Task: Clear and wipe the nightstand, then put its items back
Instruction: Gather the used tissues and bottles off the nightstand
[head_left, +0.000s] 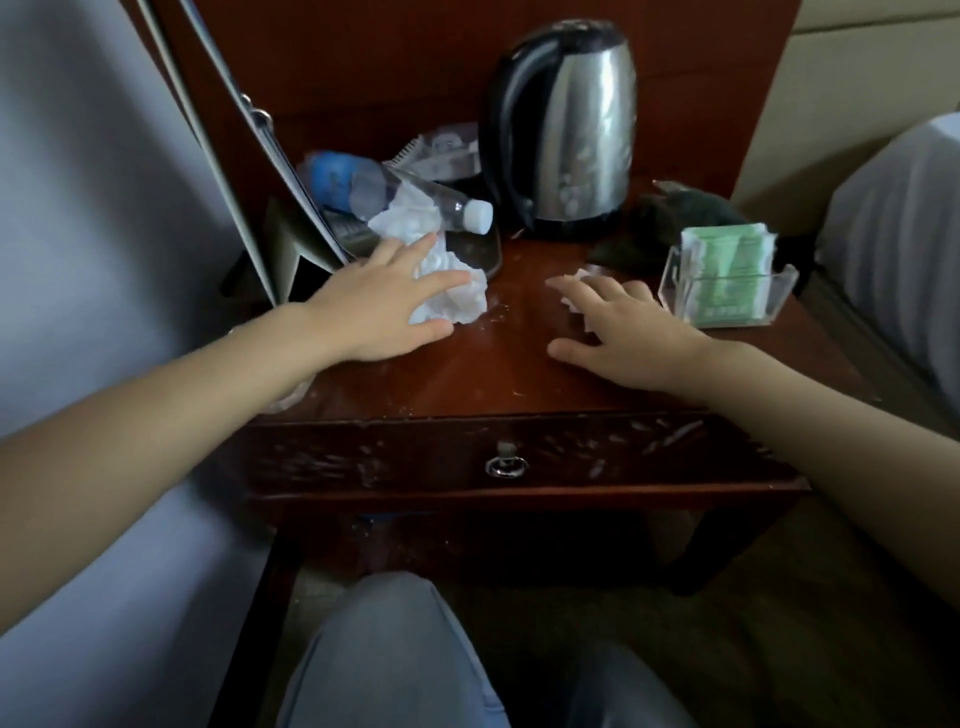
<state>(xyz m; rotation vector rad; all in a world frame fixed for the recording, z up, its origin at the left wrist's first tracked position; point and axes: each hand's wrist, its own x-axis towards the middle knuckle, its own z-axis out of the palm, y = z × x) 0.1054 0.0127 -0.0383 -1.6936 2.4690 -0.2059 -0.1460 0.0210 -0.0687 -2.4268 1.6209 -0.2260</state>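
Knees (395, 649) closest, facing nightstand (498, 374). Left hand (384, 306): fingers spread on tissue (457, 299), no grip; corralling litter first, I reckon. Right hand (628, 332): fingers apart over scrap (574, 306). Bottle (363, 187), kettle (576, 130) beyond fingertips; holder (675, 291) just right of right fingers.

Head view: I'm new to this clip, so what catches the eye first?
A steel kettle stands at the back of the nightstand. In front, the left hand rests on a crumpled tissue and the right hand on a small white scrap. A plastic bottle lies sideways at back left.
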